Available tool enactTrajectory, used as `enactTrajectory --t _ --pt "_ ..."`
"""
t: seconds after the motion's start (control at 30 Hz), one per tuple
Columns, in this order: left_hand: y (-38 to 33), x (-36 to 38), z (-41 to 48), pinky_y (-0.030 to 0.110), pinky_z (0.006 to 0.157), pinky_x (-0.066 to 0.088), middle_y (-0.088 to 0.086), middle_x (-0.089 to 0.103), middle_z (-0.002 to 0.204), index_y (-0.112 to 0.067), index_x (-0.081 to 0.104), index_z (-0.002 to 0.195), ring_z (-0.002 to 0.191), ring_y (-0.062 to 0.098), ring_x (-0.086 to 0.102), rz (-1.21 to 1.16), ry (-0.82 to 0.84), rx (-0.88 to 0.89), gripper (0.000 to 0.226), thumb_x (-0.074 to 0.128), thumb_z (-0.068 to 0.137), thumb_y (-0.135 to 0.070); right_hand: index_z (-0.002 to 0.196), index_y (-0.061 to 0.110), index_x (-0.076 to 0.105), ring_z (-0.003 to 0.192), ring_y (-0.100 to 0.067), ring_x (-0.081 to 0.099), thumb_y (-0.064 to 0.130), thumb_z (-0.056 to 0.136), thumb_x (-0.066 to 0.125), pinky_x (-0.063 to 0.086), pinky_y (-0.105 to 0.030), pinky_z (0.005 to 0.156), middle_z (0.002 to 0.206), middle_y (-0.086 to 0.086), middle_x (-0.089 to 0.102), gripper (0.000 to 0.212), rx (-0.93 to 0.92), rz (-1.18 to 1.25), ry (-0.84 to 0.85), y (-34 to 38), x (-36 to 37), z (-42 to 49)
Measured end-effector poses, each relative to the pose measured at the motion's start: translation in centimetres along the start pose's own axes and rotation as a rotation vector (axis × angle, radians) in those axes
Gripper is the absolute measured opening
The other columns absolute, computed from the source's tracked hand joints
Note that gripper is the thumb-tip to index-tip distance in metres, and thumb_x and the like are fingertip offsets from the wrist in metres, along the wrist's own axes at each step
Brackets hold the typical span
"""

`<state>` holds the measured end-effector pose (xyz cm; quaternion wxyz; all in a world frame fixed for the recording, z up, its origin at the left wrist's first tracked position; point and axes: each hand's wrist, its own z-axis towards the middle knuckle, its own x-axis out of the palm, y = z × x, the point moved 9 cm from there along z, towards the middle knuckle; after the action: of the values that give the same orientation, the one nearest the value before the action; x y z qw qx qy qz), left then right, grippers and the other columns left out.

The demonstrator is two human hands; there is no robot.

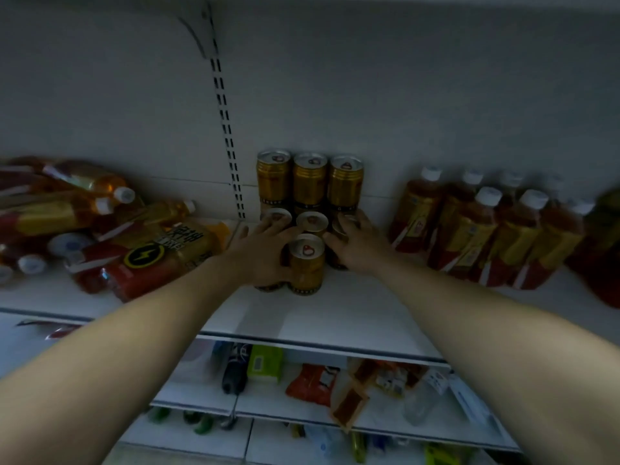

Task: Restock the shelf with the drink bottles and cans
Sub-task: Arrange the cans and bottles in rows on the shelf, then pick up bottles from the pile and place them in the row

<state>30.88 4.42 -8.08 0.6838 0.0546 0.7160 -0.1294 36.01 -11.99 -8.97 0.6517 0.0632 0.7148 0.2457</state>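
Observation:
Gold drink cans (309, 179) stand in a block at the back middle of the white shelf (335, 317), three of them stacked on a lower layer. One front can (306, 265) stands alone before the block. My left hand (260, 250) wraps a can at the block's left front, mostly hiding it, and touches the front can's left side. My right hand (359, 245) lies on a can at the block's right, fingers spread over its top. Upright tea bottles (476, 229) with white caps fill the shelf's right part.
A heap of bottles lying on their sides (100, 226) fills the shelf's left part. A slotted upright rail (228, 135) runs up the back wall. Lower shelves hold packets and small goods (315, 384). Bare shelf lies in front of the cans.

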Motion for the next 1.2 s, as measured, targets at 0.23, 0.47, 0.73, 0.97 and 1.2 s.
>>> enactTrajectory --t 0.23,0.47,0.73,0.97,1.2 --pt "3.3 -2.7 -4.3 0.054 0.114 0.012 -0.004 0.009 0.158 -0.042 0.011 0.146 0.145 0.021 0.004 -0.179 -0.028 -0.177 0.093 0.041 0.068 -0.082 0.152 0.021 0.015 0.144 -0.029 0.014 0.068 0.091 0.03 0.017 -0.043 0.116 0.16 -0.007 0.012 0.079 -0.132 -0.087 -0.023 3.4 -2.4 -2.1" --pt "5.6 -3.0 -10.3 0.051 0.114 0.017 -0.002 0.01 0.158 -0.03 0.013 0.149 0.144 0.022 0.008 -0.117 -0.094 -0.366 0.088 0.055 0.078 -0.063 0.15 0.022 0.023 0.142 -0.026 0.02 0.065 0.091 0.034 0.021 -0.039 0.111 0.158 -0.005 0.02 0.074 -0.259 -0.092 0.004 8.0 -2.6 -4.7" --pt "11.6 -3.8 -16.4 0.052 0.111 0.022 0.003 0.02 0.156 -0.027 0.025 0.146 0.142 0.027 0.016 -0.033 -0.17 -0.48 0.08 0.058 0.079 -0.057 0.149 0.022 0.027 0.14 -0.027 0.025 0.067 0.09 0.035 0.025 -0.041 0.108 0.157 -0.003 0.023 0.074 -0.354 -0.132 0.033 14.3 -0.4 -5.6" --pt "20.4 -4.2 -19.9 0.046 0.112 0.023 0.006 0.025 0.154 -0.027 0.031 0.144 0.14 0.03 0.02 -0.072 -0.199 -0.535 0.076 0.058 0.079 -0.058 0.145 0.021 0.031 0.131 -0.032 0.037 0.066 0.088 0.041 0.035 -0.04 0.1 0.147 -0.011 0.037 0.073 -0.365 -0.147 0.03 23.5 4.6 -3.3" --pt "26.2 -3.1 -18.7 0.043 0.112 0.018 0.005 0.016 0.157 -0.03 0.02 0.148 0.141 0.032 0.019 -0.192 -0.096 -0.415 0.053 0.032 0.097 -0.044 0.15 0.043 0.007 0.144 -0.037 0.01 0.082 0.078 0.032 0.024 -0.042 0.112 0.16 -0.009 -0.005 0.085 -0.047 -0.013 0.195 27.7 13.4 -1.3"
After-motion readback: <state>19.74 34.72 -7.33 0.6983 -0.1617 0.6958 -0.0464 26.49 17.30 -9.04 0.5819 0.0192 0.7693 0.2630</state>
